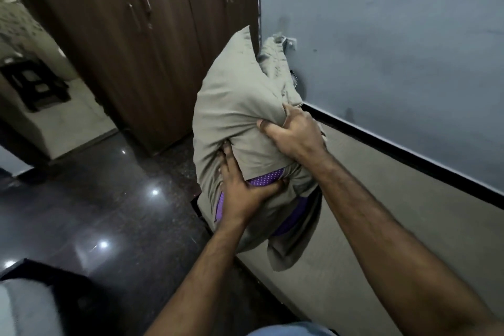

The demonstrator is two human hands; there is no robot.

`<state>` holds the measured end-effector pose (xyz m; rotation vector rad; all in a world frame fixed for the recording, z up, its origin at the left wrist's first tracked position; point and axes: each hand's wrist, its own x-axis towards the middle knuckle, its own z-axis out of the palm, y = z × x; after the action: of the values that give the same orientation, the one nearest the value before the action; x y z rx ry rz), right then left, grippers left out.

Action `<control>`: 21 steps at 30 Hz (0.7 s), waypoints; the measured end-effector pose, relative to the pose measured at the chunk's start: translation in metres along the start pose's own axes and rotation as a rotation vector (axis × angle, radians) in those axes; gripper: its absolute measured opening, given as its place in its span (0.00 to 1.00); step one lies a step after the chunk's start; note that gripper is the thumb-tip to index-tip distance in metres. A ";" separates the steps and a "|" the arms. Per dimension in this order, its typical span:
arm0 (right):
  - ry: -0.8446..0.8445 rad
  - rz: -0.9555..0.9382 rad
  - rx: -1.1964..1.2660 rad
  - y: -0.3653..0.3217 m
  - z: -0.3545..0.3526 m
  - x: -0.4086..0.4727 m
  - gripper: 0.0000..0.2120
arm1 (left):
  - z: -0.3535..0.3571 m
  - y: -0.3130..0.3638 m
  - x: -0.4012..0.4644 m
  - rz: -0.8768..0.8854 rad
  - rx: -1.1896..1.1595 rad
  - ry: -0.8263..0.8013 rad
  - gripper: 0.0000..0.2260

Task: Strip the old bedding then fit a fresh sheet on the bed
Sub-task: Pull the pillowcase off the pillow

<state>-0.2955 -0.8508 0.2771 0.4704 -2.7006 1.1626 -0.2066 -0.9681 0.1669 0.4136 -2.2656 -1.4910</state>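
I hold a pillow in a beige pillowcase [234, 106] upright above the near end of the bed [409, 226]. The purple dotted pillow [266, 180] peeks out at the case's open lower end. My right hand [291, 131] grips a bunched fold of the beige case near its middle. Lower down, my left hand [240, 188] grips the bottom of the pillow, its thumb across the purple fabric. The loose mouth of the case hangs down below both hands. The bed is covered in a beige sheet and runs along the wall.
A brown wardrobe [152, 43] stands behind the pillow. The blue-grey wall [395, 49] lines the bed's far side, with a black strip along the mattress. Glossy dark floor [109, 199] lies to the left. A dark stool [35, 84] stands in the doorway beyond.
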 end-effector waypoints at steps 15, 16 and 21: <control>0.104 0.175 -0.073 -0.045 0.167 0.176 0.15 | -0.065 -0.105 0.246 0.064 -0.050 -0.209 0.62; 0.130 0.203 -0.051 -0.049 0.174 0.188 0.15 | -0.072 -0.107 0.266 0.080 -0.023 -0.234 0.62; 0.262 0.334 0.178 -0.030 0.214 0.229 0.19 | -0.086 -0.120 0.345 0.221 0.160 -0.349 0.61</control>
<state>-0.5052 -1.0764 0.2132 -0.1156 -2.5179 1.4403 -0.4651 -1.2390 0.1435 -0.0624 -2.6099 -1.3581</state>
